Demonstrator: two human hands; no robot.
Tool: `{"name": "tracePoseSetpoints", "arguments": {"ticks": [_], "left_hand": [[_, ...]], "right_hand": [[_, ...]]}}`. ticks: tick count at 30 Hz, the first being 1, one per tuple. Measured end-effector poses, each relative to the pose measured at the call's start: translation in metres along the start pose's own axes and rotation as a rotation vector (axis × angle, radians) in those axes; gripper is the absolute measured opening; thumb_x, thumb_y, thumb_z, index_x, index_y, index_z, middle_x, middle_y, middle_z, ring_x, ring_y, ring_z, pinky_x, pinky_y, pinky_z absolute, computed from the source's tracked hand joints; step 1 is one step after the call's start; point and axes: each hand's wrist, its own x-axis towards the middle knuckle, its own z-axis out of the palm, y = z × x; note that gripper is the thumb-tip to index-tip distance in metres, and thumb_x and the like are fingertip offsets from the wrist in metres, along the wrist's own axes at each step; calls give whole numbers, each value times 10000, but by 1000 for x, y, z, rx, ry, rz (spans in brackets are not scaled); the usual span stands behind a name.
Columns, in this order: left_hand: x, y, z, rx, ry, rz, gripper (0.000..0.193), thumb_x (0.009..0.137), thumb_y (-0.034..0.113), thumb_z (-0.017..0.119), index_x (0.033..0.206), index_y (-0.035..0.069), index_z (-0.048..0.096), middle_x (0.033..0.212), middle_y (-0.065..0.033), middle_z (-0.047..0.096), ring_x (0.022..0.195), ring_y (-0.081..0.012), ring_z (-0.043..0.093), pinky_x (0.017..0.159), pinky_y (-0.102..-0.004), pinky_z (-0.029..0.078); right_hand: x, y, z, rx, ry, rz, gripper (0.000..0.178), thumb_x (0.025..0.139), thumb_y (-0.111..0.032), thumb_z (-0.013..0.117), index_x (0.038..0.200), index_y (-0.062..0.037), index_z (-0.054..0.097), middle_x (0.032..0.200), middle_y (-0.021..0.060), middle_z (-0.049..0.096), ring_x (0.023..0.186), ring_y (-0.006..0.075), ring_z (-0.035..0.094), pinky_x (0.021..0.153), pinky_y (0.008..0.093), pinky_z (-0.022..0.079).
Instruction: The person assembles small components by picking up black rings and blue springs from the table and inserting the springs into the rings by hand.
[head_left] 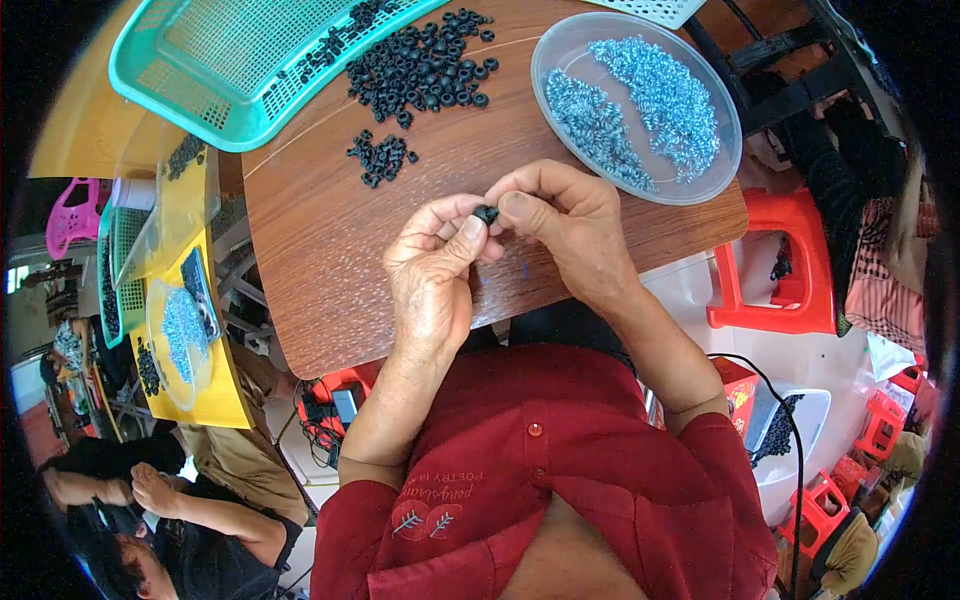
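A small round black plastic piece is pinched between the thumb and fingers of my left hand, just above the near part of the brown table. My right hand meets it from the right, thumb and forefinger pressed together at the piece's edge. Whatever lies between those right fingertips is hidden. Beyond my hands lie a small cluster of black pieces and a larger pile of black ring-like pieces. A clear round tub at the far right holds many small shiny blue pieces in two heaps.
A turquoise mesh basket stands at the table's far left. Right of the table is a red stool; a white bin with black pieces sits on the floor. At left, another person sits by a yellow table.
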Motion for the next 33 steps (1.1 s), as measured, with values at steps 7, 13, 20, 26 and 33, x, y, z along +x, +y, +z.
{"name": "tracePoseSetpoints", "arguments": {"ticks": [7, 13, 20, 26, 33], "left_hand": [[0, 0, 0, 24, -5, 28, 175, 829, -9, 634, 994, -51, 594, 863, -103, 642, 717, -142, 603, 647, -232, 503], [1, 2, 0, 46, -1, 31, 187, 823, -7, 641, 998, -52, 593, 850, -103, 642, 709, -139, 604, 647, -229, 508], [2, 4, -2, 24, -25, -32, 181, 829, -11, 630, 1001, -56, 594, 847, -110, 642, 683, -138, 606, 620, -220, 506], [3, 5, -1, 47, -24, -50, 179, 837, -16, 619, 1006, -66, 594, 845, -116, 645, 687, -140, 613, 603, -218, 505], [2, 11, 3, 120, -34, -126, 178, 838, -14, 620, 1002, -78, 600, 844, -153, 661, 648, -157, 621, 591, -238, 516]], "right_hand": [[3, -2, -1, -7, -9, 40, 81, 861, -21, 580, 873, 53, 611, 760, 73, 632, 644, 104, 602, 563, 233, 497], [3, -5, -2, -102, -34, -44, 50, 833, -6, 601, 856, 36, 618, 772, 61, 635, 645, 92, 598, 577, 224, 489], [4, -6, -5, -424, -32, -203, 107, 746, 20, 639, 850, -6, 636, 784, 70, 592, 728, 136, 600, 626, 261, 476], [8, -6, -10, -599, -89, -344, 127, 726, 62, 646, 836, -2, 642, 795, 51, 598, 737, 137, 574, 648, 249, 452], [17, -9, -18, -634, -142, -428, 131, 647, 9, 652, 764, -33, 614, 727, 113, 587, 714, 291, 581, 616, 365, 459]]}}
